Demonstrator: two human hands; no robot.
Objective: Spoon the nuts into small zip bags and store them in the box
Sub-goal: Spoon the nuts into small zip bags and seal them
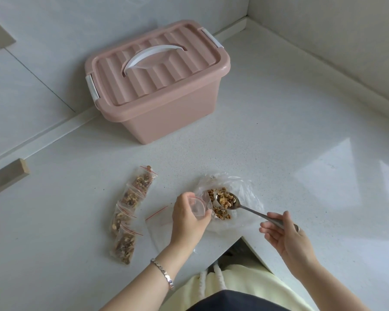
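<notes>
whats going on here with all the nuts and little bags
A person is portioning nuts into bags. The left-hand grip holds a small zip bag open, and the right-hand grip holds a spoon loaded with nuts over the large clear bag. A row of filled bags lies to the left on the counter. The pink box at the back has its lid on.
</notes>
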